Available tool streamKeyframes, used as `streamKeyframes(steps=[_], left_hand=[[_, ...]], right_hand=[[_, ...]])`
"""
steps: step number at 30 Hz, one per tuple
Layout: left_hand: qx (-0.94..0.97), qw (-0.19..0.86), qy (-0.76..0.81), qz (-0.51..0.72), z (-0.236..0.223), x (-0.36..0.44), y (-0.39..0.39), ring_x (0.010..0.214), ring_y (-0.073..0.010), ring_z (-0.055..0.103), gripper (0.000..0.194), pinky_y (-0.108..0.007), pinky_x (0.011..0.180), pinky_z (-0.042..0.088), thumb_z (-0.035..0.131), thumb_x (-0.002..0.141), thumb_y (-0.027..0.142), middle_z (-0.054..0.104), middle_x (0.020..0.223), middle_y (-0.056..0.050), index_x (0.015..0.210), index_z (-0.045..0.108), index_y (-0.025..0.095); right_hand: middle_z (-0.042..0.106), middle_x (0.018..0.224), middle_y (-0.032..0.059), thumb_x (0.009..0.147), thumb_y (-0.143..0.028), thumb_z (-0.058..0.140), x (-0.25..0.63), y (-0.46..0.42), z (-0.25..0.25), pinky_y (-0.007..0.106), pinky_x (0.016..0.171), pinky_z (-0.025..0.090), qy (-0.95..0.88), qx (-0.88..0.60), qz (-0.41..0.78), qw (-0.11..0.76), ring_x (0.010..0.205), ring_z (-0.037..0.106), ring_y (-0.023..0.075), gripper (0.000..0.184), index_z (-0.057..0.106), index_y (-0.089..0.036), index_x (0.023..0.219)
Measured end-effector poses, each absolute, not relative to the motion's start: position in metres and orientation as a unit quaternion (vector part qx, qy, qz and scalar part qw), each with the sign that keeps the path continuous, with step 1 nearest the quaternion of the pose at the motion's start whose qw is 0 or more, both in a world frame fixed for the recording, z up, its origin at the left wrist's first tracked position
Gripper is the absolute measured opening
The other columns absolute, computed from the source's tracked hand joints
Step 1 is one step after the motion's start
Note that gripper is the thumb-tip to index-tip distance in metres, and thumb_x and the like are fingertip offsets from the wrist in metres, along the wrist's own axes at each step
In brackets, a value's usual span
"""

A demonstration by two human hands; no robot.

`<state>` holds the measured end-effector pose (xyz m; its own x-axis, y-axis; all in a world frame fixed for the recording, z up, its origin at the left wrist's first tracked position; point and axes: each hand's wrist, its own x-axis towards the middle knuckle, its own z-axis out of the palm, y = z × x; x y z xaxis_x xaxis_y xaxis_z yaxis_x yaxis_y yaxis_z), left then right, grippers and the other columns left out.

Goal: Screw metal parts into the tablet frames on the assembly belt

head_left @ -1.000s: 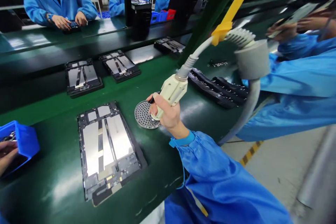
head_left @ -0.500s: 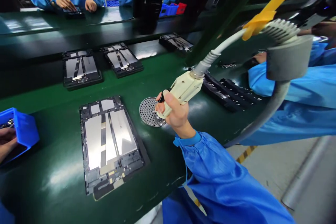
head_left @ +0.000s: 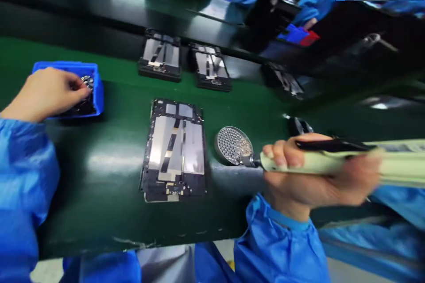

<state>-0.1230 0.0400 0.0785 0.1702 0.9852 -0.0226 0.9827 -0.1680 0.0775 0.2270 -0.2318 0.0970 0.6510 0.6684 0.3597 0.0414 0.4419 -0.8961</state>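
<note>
Within the wrapped fingers of the right hand [head_left: 308, 188] lies a pale tool [head_left: 325, 163], its metal end at the edge of a round perforated dish [head_left: 232, 143]; whether they touch is unclear. The left hand [head_left: 51, 93] reaches into a blue bin [head_left: 98, 95] of small parts [head_left: 86, 82], thumb and fingertips close together; whether they pinch anything I cannot tell. Between both hands, an opened tablet [head_left: 175, 150] lies flat on the green desk [head_left: 99, 203]. Beyond the hands lie similar tablets [head_left: 160, 55].

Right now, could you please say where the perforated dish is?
In the head view, the dish rests right of centre on the green bench, between the open tablet and the right hand.
</note>
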Motion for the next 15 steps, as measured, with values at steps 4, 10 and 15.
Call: streamKeyframes(steps=[4,10,15], left_hand=[[0.787,0.054,0.610,-0.075,0.071,-0.113,0.043,0.113,-0.0215,0.058,0.089,-0.034,0.083,0.043,0.009,0.072,0.049,0.068,0.095,0.004,0.122,0.063,-0.002],[0.801,0.042,0.592,-0.079,0.081,-0.109,0.034,0.113,-0.0227,0.052,0.098,-0.037,0.072,0.046,-0.006,0.065,0.045,0.067,0.086,0.007,0.112,0.064,-0.005],[0.795,0.047,0.605,-0.010,0.092,-0.111,0.030,0.118,-0.0282,0.049,0.091,-0.049,0.080,0.046,0.006,0.072,0.054,0.068,0.089,0.007,0.116,0.068,0.002]], right_hand=[[0.041,0.043,-0.0050,0.081,-0.060,0.073,0.169,-0.242,0.111,0.031,0.041,0.034,-0.420,-0.448,0.359,0.702,0.034,0.035,0.0123,0.039,0.078,-0.022,0.088],[0.046,0.047,-0.0044,0.084,-0.061,0.073,0.126,-0.244,0.113,0.033,0.049,0.041,-0.444,-0.466,0.436,0.629,0.039,0.043,0.0137,0.036,0.076,-0.025,0.090],[0.044,0.046,-0.0045,0.084,-0.059,0.072,0.121,-0.236,0.109,0.031,0.047,0.040,-0.444,-0.450,0.433,0.643,0.040,0.043,0.0143,0.034,0.076,-0.025,0.089]])
